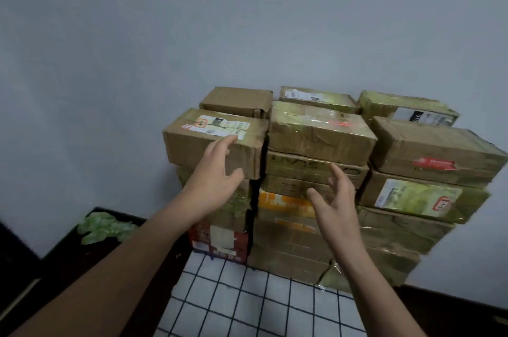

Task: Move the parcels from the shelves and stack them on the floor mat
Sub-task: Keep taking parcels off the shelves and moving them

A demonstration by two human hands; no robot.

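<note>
Underfoot, white floor mat (261, 298) crossed with black grid lines, laid on dark floor. Further out, left hand (213, 174) released, fingers spread against the front face of the top-left parcel (189, 149), gripping nothing. Right hand (336, 199) likewise released, fingers splayed and loosely bent before the middle column; contact impossible to judge. Behind, brown parcels (428, 149) stacked in three columns on the mat's far end. Off left, crumpled green wrap (105, 226). Beyond, grey wall (247, 20).
</note>
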